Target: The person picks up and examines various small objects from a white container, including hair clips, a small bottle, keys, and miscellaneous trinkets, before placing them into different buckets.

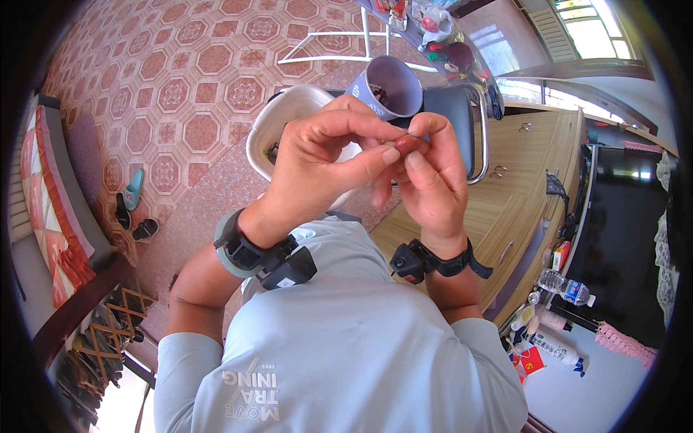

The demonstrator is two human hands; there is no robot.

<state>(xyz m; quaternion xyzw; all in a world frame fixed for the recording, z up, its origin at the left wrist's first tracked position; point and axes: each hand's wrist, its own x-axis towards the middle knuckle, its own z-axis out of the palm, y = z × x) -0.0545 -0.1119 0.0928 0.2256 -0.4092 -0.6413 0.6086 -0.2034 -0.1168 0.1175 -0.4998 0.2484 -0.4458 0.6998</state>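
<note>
Before my chest, a small, glossy, reddish round piece [406, 144], perhaps a fruit, is pinched between the fingertips of both hands. My left hand [319, 157] meets it from the left with thumb and index finger. From the other side, the thumb and bent fingers of my right hand [436, 168] grip it. Behind my left hand is a white plastic tub [260, 135], partly hidden, with a few dark bits inside. Just beyond my hands stands a lavender bin [398, 81] with dark scraps at its bottom. Each wrist wears a strapped black device.
A black chair [448, 116] with a chrome frame stands beside the bin. At the right are a wooden cabinet [520, 157], a television [622, 216] and a plastic bottle [566, 287]. A cluttered table [427, 40] is at the top. Slippers [133, 189] lie on the patterned floor.
</note>
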